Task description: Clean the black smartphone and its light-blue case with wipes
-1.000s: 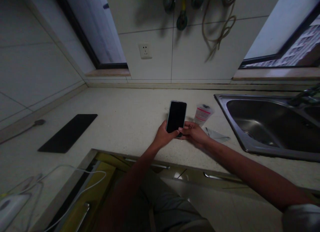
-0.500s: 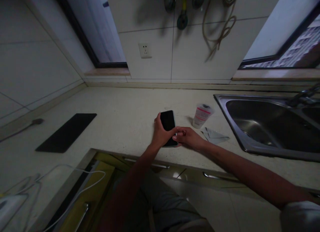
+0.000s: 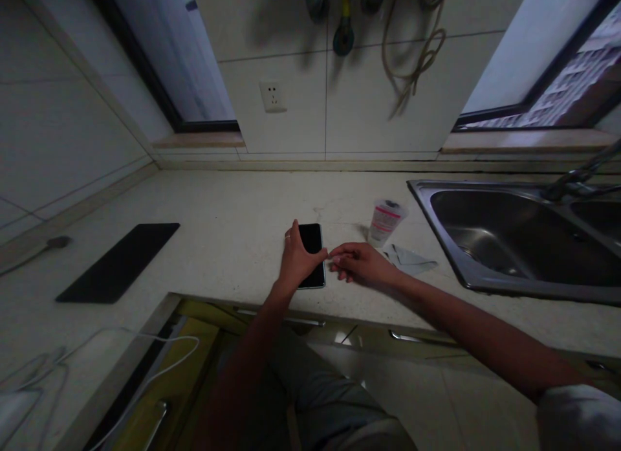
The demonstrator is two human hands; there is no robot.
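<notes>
Phone at the frame's centre
Your left hand grips it across both edges — hold lightly, phone flat on the counter. Your right hand curls just beside; whether it pinches anything, I can't tell.

From above, one head-worn camera faces forward and down over the worktop to the tiled wall.

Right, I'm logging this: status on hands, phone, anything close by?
Left hand across the phone, screen-up on the counter. Right hand just off its right side. Cup and grey sheet farther right, clear.
</notes>
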